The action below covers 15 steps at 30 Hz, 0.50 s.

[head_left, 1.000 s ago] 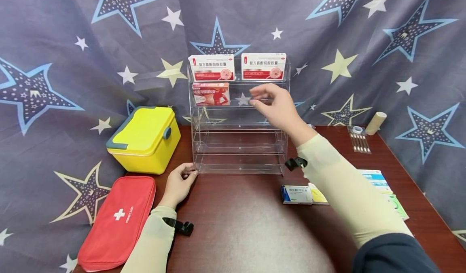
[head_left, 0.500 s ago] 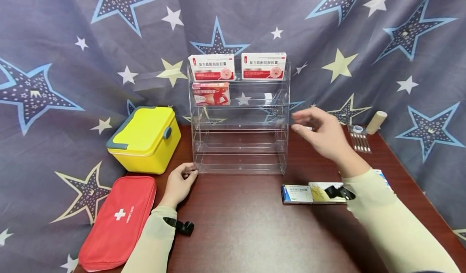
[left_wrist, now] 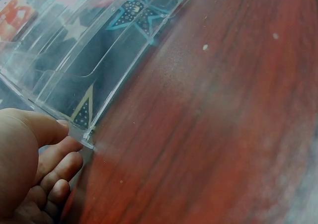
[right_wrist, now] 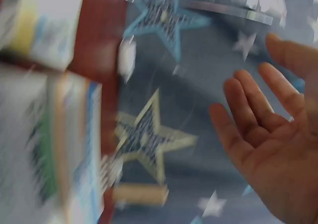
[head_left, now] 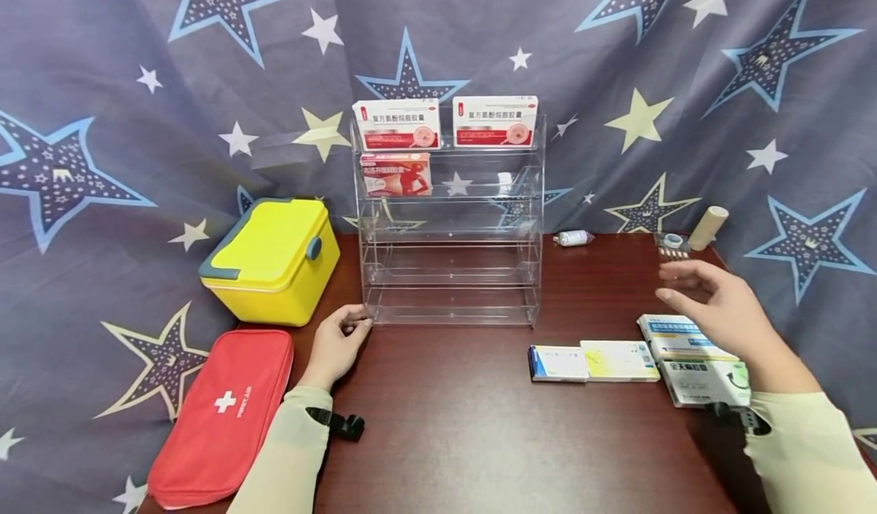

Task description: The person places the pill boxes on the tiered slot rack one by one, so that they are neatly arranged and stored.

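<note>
The clear acrylic tiered rack [head_left: 450, 278] stands upright on the table. My left hand [head_left: 337, 349] grips its lower left corner; in the left wrist view the thumb [left_wrist: 49, 127] lies at the clear edge, with the other fingers curled below. Two white-and-red medicine boxes [head_left: 495, 135] sit on the top tier, and a red medicine box [head_left: 396, 177] is at the left of the second tier. My right hand [head_left: 719, 308], holding nothing, hovers with loosely bent fingers over a blue-and-white box [head_left: 678, 327] and a white-and-green box [head_left: 699, 386] on the right.
A white-and-blue box [head_left: 558, 364] and a white-and-yellow box [head_left: 620, 362] lie right of the rack's front. A yellow case [head_left: 274, 255] and a red first-aid pouch [head_left: 222, 423] are at left. A small bottle [head_left: 574, 237] and a beige roll [head_left: 709, 228] stay at the back.
My right hand has moved away from the rack's second tier, right and down, to above the boxes on the right. The left hand has stayed at the rack corner.
</note>
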Motion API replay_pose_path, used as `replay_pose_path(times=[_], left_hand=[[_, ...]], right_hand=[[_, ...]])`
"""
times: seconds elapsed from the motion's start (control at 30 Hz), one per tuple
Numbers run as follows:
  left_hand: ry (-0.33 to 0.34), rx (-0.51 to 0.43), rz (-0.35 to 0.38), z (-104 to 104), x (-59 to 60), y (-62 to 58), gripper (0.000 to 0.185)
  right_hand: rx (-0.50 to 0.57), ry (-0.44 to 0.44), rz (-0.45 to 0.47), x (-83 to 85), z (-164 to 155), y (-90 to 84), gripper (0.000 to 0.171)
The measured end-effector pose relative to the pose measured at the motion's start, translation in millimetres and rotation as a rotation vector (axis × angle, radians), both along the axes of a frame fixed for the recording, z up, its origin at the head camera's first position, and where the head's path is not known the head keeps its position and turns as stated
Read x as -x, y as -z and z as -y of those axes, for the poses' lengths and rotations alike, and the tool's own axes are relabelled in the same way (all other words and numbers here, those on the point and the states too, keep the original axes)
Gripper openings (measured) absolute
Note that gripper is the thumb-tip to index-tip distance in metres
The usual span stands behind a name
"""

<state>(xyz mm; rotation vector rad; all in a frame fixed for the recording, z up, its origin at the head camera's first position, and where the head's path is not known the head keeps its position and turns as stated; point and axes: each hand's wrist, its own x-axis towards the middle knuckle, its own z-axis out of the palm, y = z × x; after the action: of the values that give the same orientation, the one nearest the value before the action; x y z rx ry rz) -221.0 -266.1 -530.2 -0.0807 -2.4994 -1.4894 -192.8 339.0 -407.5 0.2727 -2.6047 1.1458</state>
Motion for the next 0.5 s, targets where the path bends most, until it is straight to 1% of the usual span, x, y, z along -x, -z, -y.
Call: replay_pose_path(times=[0.13,0.27,0.4,0.5], left_hand=[[0.008,0.005,0.001,1.7,0.6,0.9,0.024],[0.008,0.002,-0.005,2.5,0.9,1.6,0.024],[0.01,0.009,-0.007,2.1,0.7,0.7,0.024],[0.011,0.019,-0.001,1.1,0.5,1.0,0.024]], right_hand=[[-0.039,0.045,0.102,-9.7,-38.0,18.8,0.04],[-0.098,0.056,0.185,-10.4,-72.7,33.3,0.047],[-0.158,0.026,0.277,-5.3,-98.1,46.2,0.054],[-0.195,-0.012,0.334,-1.2,-111.3,56.5,0.058]])
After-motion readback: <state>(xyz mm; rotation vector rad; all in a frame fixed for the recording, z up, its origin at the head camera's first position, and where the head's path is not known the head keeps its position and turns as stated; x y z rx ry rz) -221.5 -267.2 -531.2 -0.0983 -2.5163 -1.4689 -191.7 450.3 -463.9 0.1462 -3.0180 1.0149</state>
